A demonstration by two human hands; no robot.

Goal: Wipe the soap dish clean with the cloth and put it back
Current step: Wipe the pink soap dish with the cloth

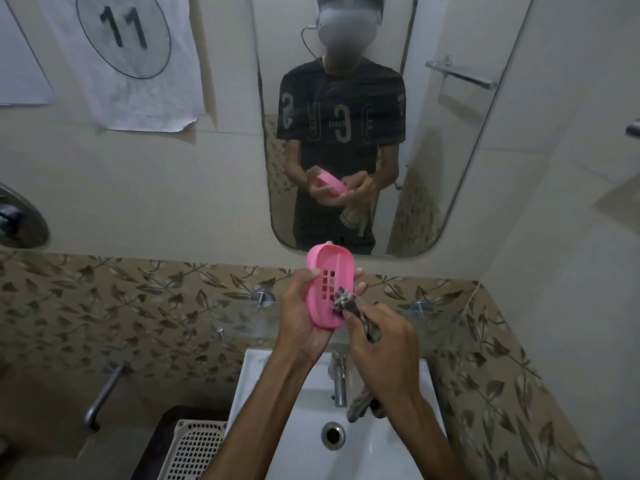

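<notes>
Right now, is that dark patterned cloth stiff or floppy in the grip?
Probably floppy: the dark patterned cloth bunches where the right hand grips it against the pink perforated plastic soap dish, and its tail droops toward the white sink. Likely light too.

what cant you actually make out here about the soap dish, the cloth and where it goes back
- Soap dish, head view: its underside and lower left edge are covered by the left hand.
- Cloth: its middle is hidden in the right hand, so its full size is unclear.
- Dirt left on the dish: too small and dim to judge.
- Glass shelf: partly hidden by both hands, so the dish's spot is unclear.
</notes>
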